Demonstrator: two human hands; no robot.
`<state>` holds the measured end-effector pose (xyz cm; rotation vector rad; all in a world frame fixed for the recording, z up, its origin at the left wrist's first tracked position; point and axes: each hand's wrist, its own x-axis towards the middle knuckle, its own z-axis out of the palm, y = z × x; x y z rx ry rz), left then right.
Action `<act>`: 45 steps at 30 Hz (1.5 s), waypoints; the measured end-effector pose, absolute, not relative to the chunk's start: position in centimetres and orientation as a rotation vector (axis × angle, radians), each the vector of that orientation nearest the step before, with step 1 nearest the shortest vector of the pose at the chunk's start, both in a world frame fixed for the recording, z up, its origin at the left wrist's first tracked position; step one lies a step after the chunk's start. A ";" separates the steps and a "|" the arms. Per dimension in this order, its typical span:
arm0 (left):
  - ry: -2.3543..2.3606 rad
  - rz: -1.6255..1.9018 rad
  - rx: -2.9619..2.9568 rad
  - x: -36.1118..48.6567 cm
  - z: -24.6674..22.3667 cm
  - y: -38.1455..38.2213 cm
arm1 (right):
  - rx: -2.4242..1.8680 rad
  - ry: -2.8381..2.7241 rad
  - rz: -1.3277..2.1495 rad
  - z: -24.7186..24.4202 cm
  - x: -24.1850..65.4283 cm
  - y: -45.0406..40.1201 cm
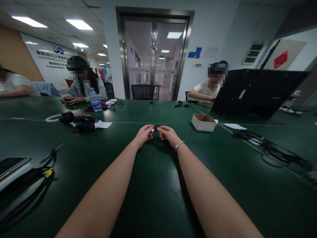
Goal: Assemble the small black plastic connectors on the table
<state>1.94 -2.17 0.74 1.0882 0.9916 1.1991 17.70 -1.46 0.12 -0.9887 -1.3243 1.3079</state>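
Both my arms stretch forward over the dark green table (pixel 151 185). Between my fingertips is a small black piece (pixel 156 127), with a shiny silver part (pixel 153 130) at its left side; it is too small to name. My left hand (pixel 143 136) pinches the silver side with thumb and fingers. From the other side, my right hand (pixel 170 135) grips the black part, fingers closed. A silver bracelet (pixel 179 145) circles my right wrist. The hands are just above the table, close together; whether they rest on it I cannot tell.
An open cardboard box (pixel 203 125) sits right of my hands. Black cables (pixel 267 145) lie farther right, near a large black monitor (pixel 257 92). Leftward are a tangled dark bundle (pixel 84 123), a water bottle (pixel 95 100), a phone (pixel 12 165). Several people sit across the table.
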 end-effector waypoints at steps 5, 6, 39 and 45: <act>0.926 1.246 1.095 1.7 0.8 -2.4 | -0.978 -1.288 1.334 0.1 17.8 -1.3; 0.913 1.241 1.089 1.7 0.8 -2.4 | -0.977 -1.285 1.336 0.1 17.8 -1.3; 1.014 1.126 1.316 1.8 0.5 -2.0 | -1.064 -1.446 1.259 0.0 17.4 -1.4; 1.023 1.091 1.314 2.0 0.7 -2.1 | -1.051 -1.438 1.274 0.0 17.5 -1.3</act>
